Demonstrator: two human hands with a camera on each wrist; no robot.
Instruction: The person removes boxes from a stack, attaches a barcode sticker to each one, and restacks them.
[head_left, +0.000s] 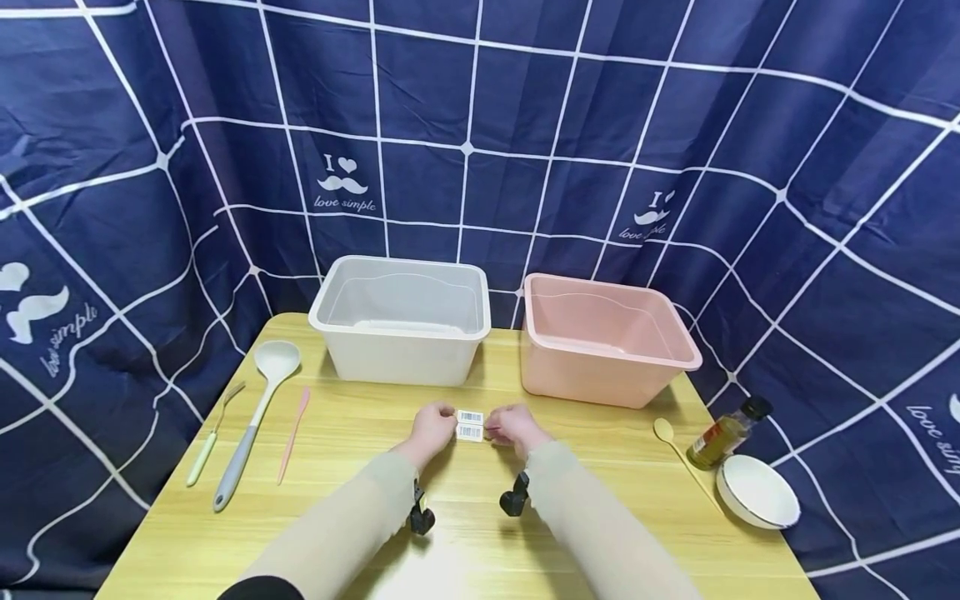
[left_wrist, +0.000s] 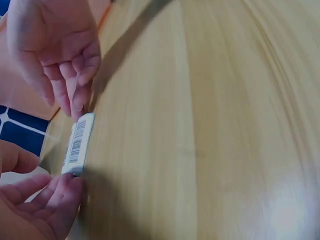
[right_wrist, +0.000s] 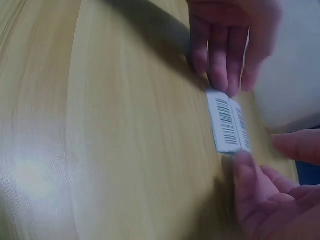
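Two small white barcoded boxes (head_left: 470,426) lie side by side on the wooden table, with their long sides together. My left hand (head_left: 433,429) is at their left end. In the left wrist view its fingertips touch that end while the thumb stands apart. At the opposite end is my right hand (head_left: 517,427), and the right wrist view shows its fingertips against the boxes, thumb raised away from them. Barcodes face up on both boxes (right_wrist: 227,122); the fingers cover their short ends.
A white bin (head_left: 401,354) and a pink bin (head_left: 600,371) stand at the back. On the left lie a fork (head_left: 204,454), a ladle (head_left: 238,462) and a pink knife (head_left: 292,437). A wooden spoon (head_left: 686,458), an oil bottle (head_left: 723,437) and a white bowl (head_left: 759,492) are on the right.
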